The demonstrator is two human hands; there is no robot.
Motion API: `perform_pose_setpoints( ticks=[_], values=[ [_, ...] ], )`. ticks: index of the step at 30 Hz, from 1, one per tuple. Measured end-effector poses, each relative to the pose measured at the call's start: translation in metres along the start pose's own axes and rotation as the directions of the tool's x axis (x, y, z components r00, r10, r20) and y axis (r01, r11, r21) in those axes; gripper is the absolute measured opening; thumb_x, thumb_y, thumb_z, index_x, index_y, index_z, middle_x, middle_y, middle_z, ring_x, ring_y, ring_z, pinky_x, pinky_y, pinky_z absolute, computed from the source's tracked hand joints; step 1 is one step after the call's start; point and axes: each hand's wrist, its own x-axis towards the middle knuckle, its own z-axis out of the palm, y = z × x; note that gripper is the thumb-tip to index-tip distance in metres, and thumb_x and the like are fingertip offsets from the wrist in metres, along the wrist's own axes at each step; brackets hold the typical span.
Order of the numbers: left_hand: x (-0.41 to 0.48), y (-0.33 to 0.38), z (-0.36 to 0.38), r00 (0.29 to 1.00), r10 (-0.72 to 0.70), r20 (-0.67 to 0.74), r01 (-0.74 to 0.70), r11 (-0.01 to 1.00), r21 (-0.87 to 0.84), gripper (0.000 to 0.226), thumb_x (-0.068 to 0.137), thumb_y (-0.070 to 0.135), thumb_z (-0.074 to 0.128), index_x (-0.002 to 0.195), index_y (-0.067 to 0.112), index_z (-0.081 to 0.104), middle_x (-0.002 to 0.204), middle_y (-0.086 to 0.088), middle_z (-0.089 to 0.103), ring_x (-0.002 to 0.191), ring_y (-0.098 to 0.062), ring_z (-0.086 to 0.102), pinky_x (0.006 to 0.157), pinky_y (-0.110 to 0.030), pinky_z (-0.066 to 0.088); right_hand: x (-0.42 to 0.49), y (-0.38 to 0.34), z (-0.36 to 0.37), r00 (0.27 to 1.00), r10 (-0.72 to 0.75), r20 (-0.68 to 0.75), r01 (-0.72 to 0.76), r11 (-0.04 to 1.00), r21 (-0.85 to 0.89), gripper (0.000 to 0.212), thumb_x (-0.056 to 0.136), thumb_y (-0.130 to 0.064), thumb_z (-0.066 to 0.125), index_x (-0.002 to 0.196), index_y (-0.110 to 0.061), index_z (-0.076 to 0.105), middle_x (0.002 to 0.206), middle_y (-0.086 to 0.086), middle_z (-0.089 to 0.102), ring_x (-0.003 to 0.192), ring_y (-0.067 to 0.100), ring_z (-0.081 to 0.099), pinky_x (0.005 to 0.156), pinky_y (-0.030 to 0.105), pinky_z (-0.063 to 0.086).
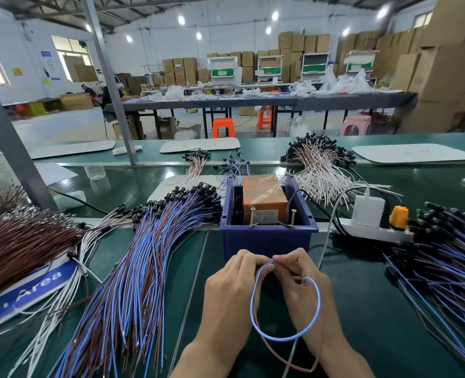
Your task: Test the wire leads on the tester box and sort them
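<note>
Just below the centre-frame blue plastic tester box (266, 238), left hand (234, 282) and right hand (299, 279) pinch a looped blue-and-brown wire lead (253, 309), its ends seemingly bound next for the box's screws (252, 215).

Bright, even light falls from ceiling lamps (181, 19) in the upper middle and from windows (70, 54) at upper left, both blown out to white. The glossy green worktop (362, 296) shows pale glare at middle left, and shadows are soft. Wide-angle distortion bends the grey post (108, 77) and the cartons (449, 64) at the edges. The looped lead (252, 304) at lower centre is crisp, while the wire bundles (103, 323) smear slightly toward the lower corners
</note>
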Motion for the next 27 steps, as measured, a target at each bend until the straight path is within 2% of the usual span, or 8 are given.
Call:
perform_pose_setpoints(
  ticks=[2,4,10,12,15,20,24,27],
  values=[
    [-0.001,-0.002,-0.001,0.999,0.013,0.030,-0.012,0.999,-0.030,0.013,0.094,0.012,0.061,0.103,0.017,0.069,0.093,0.010,0.064,0.082,-0.005,0.064,0.059,-0.026,0.051,0.000,-0.001,-0.001,1.000,-0.009,-0.004,0.009,1.000,-0.005,0.018,0.091,-0.020,0.066,0.093,-0.037,0.062,0.090,-0.014,0.074,0.084,0.008,0.073,0.070,0.015,0.053],
    [-0.002,-0.003,-0.001,0.997,0.003,0.073,0.002,0.998,-0.060,0.027,0.086,0.001,0.068,0.108,0.017,0.068,0.098,0.010,0.064,0.086,-0.005,0.065,0.061,-0.028,0.053,0.000,-0.001,-0.003,1.000,-0.014,-0.003,0.014,1.000,-0.005,0.027,0.092,-0.010,0.068,0.093,-0.037,0.062,0.090,-0.011,0.075,0.084,0.009,0.073,0.071,0.015,0.053],
    [-0.004,-0.002,0.000,0.996,-0.055,0.068,0.065,0.987,-0.150,0.017,0.096,0.009,0.062,0.108,0.020,0.067,0.098,0.012,0.063,0.084,-0.004,0.065,0.062,-0.029,0.053,0.000,-0.006,-0.004,0.999,0.040,-0.004,-0.040,0.998,0.039,0.037,0.091,0.004,0.067,0.086,-0.032,0.065,0.084,-0.003,0.073,0.082,0.011,0.072,0.072,0.014,0.052],
    [-0.005,-0.003,0.001,0.996,-0.080,0.042,0.086,0.985,-0.153,0.008,0.100,0.021,0.057,0.105,0.023,0.063,0.094,0.014,0.063,0.079,-0.001,0.063,0.061,-0.022,0.052,0.001,-0.011,-0.004,0.997,0.079,-0.025,-0.077,0.994,0.082,0.032,0.094,-0.002,0.066,0.085,-0.033,0.064,0.086,-0.005,0.075,0.083,0.007,0.072,0.073,0.014,0.052],
    [-0.004,-0.007,0.002,0.992,-0.123,-0.032,0.120,0.990,-0.076,0.006,0.100,0.031,0.056,0.099,0.025,0.055,0.081,0.016,0.059,0.066,-0.002,0.056,0.059,-0.005,0.037,0.002,-0.017,-0.005,0.991,0.105,-0.086,-0.101,0.993,0.054,0.018,0.097,-0.027,0.063,0.089,-0.041,0.057,0.090,-0.013,0.077,0.092,0.004,0.072,0.078,0.027,0.051],
    [-0.006,-0.010,0.008,0.967,-0.223,-0.123,0.208,0.971,-0.119,0.008,0.099,0.035,0.054,0.099,0.030,0.048,0.077,0.015,0.058,0.063,-0.008,0.056,0.055,-0.018,0.043,0.001,-0.022,-0.006,0.974,0.096,-0.207,-0.090,0.995,0.039,0.017,0.096,-0.035,0.062,0.087,-0.042,0.050,0.082,-0.011,0.075,0.080,0.006,0.071,0.068,0.022,0.049],
    [-0.007,-0.011,0.013,0.936,-0.323,-0.137,0.288,0.931,-0.225,0.009,0.100,0.048,0.042,0.099,0.039,0.043,0.078,0.016,0.059,0.068,-0.010,0.060,0.058,-0.024,0.046,-0.001,-0.023,-0.006,0.961,0.068,-0.267,-0.061,0.998,0.032,0.026,0.084,-0.062,0.057,0.084,-0.037,0.050,0.074,-0.008,0.071,0.064,0.010,0.067,0.058,0.015,0.049],
    [-0.008,-0.013,0.016,0.928,-0.349,-0.129,0.304,0.912,-0.275,0.008,0.103,0.046,0.041,0.096,0.041,0.041,0.087,0.016,0.059,0.072,-0.013,0.059,0.059,-0.023,0.045,-0.001,-0.020,-0.005,0.958,0.035,-0.284,-0.036,0.999,0.000,0.025,0.092,-0.057,0.047,0.080,-0.036,0.048,0.070,-0.007,0.067,0.057,0.006,0.061,0.053,0.010,0.043]
  ],
)
